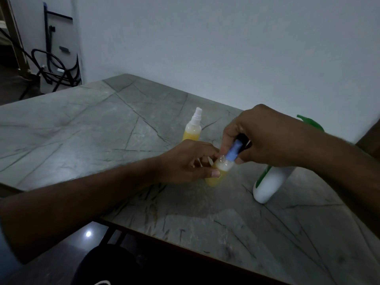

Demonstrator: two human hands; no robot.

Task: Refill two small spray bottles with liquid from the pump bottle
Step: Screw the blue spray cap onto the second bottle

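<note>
My left hand (189,161) grips a small clear spray bottle (218,177) with yellow liquid, standing on the grey marble table (102,130). My right hand (261,134) pinches that bottle's blue spray cap (233,152) at its neck. A second small spray bottle (193,126), with a white spray head and yellow liquid, stands upright just behind my left hand. The white pump bottle (269,182) with a green pump head (310,121) stands to the right, partly hidden behind my right forearm.
The table's front edge runs diagonally from lower left to lower right, with dark floor below it. A pale wall stands close behind the table. A black metal frame (51,64) leans in the far left corner.
</note>
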